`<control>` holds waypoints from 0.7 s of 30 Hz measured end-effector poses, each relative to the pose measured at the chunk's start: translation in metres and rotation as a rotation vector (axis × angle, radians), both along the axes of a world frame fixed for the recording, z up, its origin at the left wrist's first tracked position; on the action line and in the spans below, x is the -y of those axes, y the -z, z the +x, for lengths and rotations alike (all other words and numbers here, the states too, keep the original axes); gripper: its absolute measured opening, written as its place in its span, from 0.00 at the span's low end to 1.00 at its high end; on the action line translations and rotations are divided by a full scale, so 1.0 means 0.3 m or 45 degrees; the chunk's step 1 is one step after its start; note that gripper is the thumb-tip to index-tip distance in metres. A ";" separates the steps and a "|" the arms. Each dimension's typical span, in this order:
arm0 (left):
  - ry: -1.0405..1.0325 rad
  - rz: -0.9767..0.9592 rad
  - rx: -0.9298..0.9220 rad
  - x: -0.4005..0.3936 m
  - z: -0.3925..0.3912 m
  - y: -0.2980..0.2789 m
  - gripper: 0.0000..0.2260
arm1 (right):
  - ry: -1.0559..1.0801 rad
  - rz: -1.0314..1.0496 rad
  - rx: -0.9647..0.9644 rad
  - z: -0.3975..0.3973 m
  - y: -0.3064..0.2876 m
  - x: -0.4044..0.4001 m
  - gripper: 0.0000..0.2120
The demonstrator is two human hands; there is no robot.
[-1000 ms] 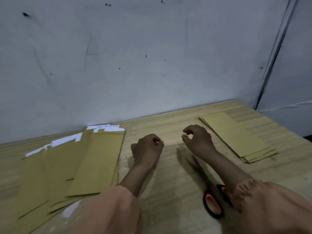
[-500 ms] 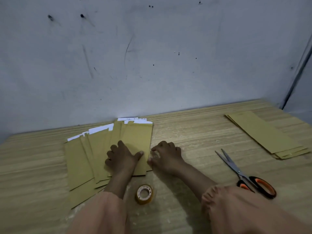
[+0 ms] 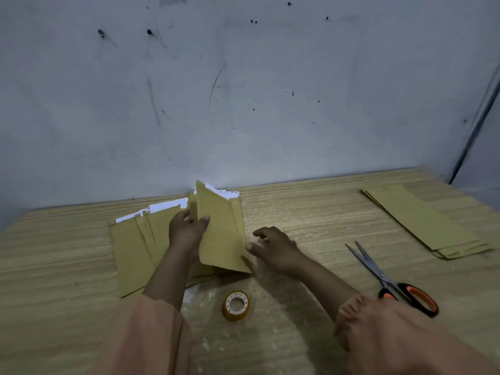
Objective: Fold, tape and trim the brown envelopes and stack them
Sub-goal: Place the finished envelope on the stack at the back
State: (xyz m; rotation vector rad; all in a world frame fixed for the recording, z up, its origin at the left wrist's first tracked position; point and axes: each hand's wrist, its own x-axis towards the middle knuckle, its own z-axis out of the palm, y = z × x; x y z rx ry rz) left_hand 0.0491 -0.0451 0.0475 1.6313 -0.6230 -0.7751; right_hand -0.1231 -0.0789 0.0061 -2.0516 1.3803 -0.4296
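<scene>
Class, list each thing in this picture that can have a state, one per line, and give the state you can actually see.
Left hand: pinches the lifted envelope.
Right hand: open, fingers at the envelope's lower corner.
Lifted envelope: raised off the fanned pile.
Fanned pile: spread flat, white paper showing at the top.
Folded stack: flat, at right.
Scissors: blades open.
Tape roll: lying flat.
</scene>
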 end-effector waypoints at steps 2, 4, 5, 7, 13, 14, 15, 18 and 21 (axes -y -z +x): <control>0.051 -0.027 -0.205 -0.032 -0.013 -0.053 0.20 | 0.051 0.063 0.207 -0.027 -0.019 -0.020 0.24; 0.133 -0.023 -0.231 -0.065 -0.025 -0.086 0.18 | 0.096 0.084 0.360 -0.057 -0.044 -0.036 0.23; 0.189 -0.030 -0.227 -0.088 -0.030 -0.097 0.17 | 0.120 0.088 0.422 -0.075 -0.059 -0.045 0.22; 0.323 -0.038 -0.232 -0.132 -0.037 -0.106 0.16 | 0.179 0.130 0.526 -0.108 -0.084 -0.059 0.22; 0.607 -0.028 -0.249 -0.262 -0.115 -0.063 0.08 | 0.428 0.416 1.169 -0.211 -0.142 -0.088 0.21; 0.650 -0.013 -0.257 -0.281 -0.132 -0.048 0.09 | 0.462 0.433 1.264 -0.235 -0.156 -0.093 0.17; 0.688 0.008 -0.283 -0.304 -0.148 -0.029 0.09 | 0.484 0.434 1.306 -0.262 -0.165 -0.106 0.12; 0.766 0.086 -0.357 -0.356 -0.191 0.015 0.10 | 0.481 0.406 1.229 -0.333 -0.169 -0.144 0.05; 0.836 0.189 -0.158 -0.380 -0.232 0.038 0.08 | 0.449 0.412 1.128 -0.379 -0.146 -0.185 0.05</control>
